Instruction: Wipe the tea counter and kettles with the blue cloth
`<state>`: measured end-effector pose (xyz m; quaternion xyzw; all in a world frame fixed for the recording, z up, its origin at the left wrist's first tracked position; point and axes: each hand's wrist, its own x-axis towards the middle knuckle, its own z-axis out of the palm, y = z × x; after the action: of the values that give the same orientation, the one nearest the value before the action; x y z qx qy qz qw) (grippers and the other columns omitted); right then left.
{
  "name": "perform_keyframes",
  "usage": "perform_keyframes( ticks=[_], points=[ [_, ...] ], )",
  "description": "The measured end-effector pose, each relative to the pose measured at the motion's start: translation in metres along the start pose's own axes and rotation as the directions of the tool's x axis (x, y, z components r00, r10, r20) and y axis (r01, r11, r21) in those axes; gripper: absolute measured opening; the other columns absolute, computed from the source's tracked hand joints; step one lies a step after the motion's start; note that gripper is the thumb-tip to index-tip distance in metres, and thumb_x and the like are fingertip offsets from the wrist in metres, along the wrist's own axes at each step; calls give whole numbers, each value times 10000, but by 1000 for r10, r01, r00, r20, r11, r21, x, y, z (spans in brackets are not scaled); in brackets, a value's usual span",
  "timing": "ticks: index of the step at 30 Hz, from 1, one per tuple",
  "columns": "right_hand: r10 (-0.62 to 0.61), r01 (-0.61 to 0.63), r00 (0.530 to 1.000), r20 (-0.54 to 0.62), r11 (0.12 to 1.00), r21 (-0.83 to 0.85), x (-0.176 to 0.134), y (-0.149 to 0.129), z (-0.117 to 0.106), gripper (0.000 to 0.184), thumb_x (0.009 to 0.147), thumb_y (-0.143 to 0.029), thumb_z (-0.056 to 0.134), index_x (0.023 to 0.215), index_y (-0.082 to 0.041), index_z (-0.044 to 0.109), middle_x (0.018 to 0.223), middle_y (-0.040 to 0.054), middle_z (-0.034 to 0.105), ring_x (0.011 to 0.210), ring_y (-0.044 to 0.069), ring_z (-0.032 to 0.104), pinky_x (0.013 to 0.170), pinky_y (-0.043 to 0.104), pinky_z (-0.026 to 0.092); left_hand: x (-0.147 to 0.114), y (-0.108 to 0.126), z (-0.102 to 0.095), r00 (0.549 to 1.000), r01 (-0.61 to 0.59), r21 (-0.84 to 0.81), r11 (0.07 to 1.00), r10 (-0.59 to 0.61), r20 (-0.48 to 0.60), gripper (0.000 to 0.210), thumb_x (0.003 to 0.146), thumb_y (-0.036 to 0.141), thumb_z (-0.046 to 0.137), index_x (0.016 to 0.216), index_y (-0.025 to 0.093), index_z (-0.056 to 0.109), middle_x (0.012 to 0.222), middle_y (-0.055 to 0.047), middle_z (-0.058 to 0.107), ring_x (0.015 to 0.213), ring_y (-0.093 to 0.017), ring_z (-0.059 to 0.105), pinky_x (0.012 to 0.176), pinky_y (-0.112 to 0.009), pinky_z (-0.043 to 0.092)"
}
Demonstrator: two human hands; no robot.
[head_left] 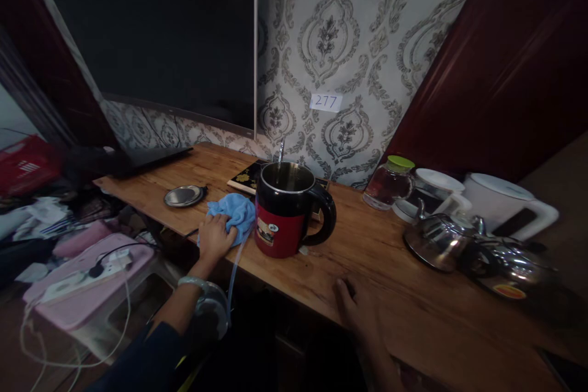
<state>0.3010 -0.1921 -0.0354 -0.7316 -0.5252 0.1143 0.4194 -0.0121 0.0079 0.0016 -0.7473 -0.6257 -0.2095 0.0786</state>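
My left hand [217,236] is closed on a crumpled blue cloth [239,211] lying on the wooden table. Just right of the cloth stands an upright red and black electric kettle [281,229], its lid off and its handle facing right. The top of a thin metal piece [281,150] shows at the kettle's back rim. A clear hose [233,282] runs from beside the cloth down past the table edge. At the table's front edge rests my right hand [356,306], dim, thumb apart from the fingers, with nothing visible in it.
A round metal disc [184,196] lies left of the cloth. Behind the kettle is a black, flower-patterned board [248,176]. To the right stand a glass jug [388,184], white pitchers [500,196] and metal teapots [438,239]. A pink stool [68,312] holds a power strip [87,282].
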Motion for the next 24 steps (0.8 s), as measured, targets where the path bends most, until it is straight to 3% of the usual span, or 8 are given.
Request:
perform_keyframes(
  ticks=[24],
  points=[
    [11,-12,1000,-4,999,-39,-1,1,-1,412,860,-508,413,744,-207,668,803,87,708,776,240,641,711,331,464,0,-1,1,1000,-8,-12,1000,8,-11,335,815,322,457,1000,161,684,1007,-127,699,1025,-321,566,797,-422,392]
  ],
)
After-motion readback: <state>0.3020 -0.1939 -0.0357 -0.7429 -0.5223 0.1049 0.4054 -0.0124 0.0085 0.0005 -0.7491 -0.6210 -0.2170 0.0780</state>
